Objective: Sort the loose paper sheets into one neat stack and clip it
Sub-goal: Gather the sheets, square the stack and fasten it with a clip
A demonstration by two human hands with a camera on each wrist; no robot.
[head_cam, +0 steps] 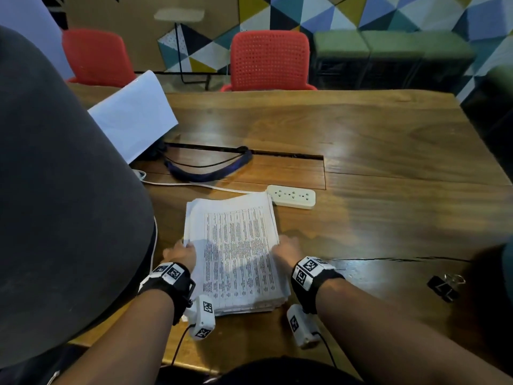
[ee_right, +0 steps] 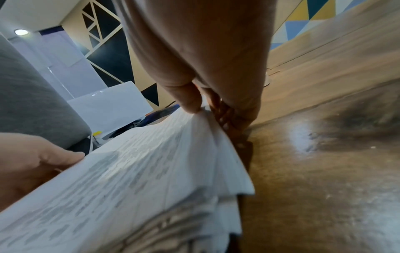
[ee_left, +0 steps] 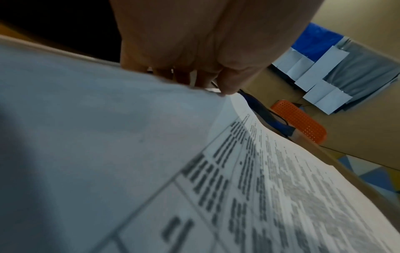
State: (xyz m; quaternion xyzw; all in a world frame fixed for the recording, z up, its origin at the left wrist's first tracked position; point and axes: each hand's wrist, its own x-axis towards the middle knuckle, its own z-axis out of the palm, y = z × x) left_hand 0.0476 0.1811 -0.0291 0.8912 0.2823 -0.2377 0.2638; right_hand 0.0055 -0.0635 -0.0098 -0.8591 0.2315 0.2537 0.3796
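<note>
Wooden counter point(head_cam: 361, 140) is carrying the paper stack point(head_cam: 238, 251), lying at the near edge, edges uneven. Power strip point(head_cam: 293, 196) is touching the stack's far right corner. Left hand point(head_cam: 180, 254) is gripping the stack's left edge; right hand point(head_cam: 287, 250) is pinching its right edge, thumb on top. Binder clips point(head_cam: 445, 286) are sitting well right of the stack.

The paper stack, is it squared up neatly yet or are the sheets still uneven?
Still uneven. The paper stack shows staggered edges along its far-left corner and near end; in the right wrist view its right edge fans out.
</note>
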